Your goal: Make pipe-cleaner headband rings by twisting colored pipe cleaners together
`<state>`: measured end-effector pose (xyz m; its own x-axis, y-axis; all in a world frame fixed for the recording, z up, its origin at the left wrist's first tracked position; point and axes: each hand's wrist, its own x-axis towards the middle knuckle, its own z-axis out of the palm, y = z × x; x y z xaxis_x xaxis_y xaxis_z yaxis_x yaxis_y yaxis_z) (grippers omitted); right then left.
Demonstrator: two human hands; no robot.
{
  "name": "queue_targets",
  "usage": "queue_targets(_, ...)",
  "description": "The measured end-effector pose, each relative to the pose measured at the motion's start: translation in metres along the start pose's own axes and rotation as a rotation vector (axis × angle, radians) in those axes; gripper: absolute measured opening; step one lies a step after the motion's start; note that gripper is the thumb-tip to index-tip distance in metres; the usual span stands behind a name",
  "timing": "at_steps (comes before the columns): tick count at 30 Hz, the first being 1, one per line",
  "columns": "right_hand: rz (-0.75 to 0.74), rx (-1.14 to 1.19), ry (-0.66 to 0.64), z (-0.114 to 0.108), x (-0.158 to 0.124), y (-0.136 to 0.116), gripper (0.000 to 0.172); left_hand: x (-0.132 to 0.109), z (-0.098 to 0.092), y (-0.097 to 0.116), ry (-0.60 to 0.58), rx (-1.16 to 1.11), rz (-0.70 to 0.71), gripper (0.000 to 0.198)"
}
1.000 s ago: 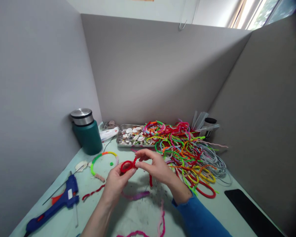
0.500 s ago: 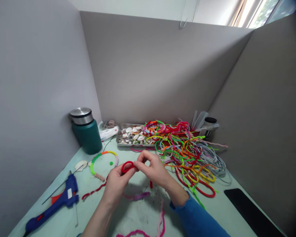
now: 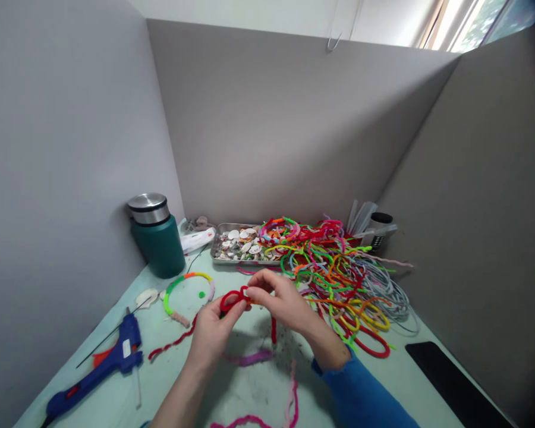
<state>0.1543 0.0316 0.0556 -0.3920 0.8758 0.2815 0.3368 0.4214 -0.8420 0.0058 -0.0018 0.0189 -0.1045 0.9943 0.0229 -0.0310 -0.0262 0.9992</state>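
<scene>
A red pipe cleaner (image 3: 229,299), bent into a loop, is pinched in my left hand (image 3: 214,330) above the middle of the table. The fingertips of my right hand (image 3: 279,300) close on the same red piece at its right end, where a second small loop shows. Below the hands lie a purple pipe cleaner (image 3: 255,357) and a short red piece (image 3: 273,330). A twisted dark red strand (image 3: 172,345) rests left of my left hand. Behind it is a multicoloured ring (image 3: 167,295) with a green dot (image 3: 201,295) inside.
A blue glue gun (image 3: 111,365) lies at the left, near a green bottle (image 3: 159,244). At the back stand a metal tray (image 3: 214,252) of shells and a tangled heap of pipe cleaners (image 3: 330,261). A black flat object (image 3: 455,380) lies front right. Grey panels enclose the table.
My right fingers have shifted slightly, and a second small loop now shows beside the first one in the red pipe cleaner. My left hand keeps its pinch in nearly the same place.
</scene>
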Motion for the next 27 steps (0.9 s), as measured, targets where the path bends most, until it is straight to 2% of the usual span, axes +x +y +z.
queue_targets(4,-0.058,-0.129,-0.038,-0.008,0.001,0.003,0.01,0.001,-0.002,-0.001,-0.022,-0.048,-0.061,0.027)
queue_targets(9,-0.134,-0.19,-0.013,-0.001,-0.001,0.002,0.014,0.003,-0.003,-0.008,-0.033,-0.072,-0.09,0.028)
queue_targets(14,-0.035,-0.13,-0.05,0.001,-0.001,0.003,0.013,0.004,-0.004,-0.012,-0.081,-0.068,-0.146,0.032)
queue_targets(17,-0.004,-0.058,-0.078,0.001,-0.002,0.004,0.005,0.005,-0.004,-0.011,-0.111,-0.021,-0.11,0.032)
queue_targets(19,-0.041,-0.043,-0.074,0.002,-0.003,0.004,0.01,0.005,-0.005,-0.01,-0.116,0.005,-0.087,0.03)
queue_targets(27,-0.06,-0.192,0.038,0.014,-0.004,0.006,0.01,0.005,-0.003,-0.012,-0.149,0.088,-0.059,0.025)
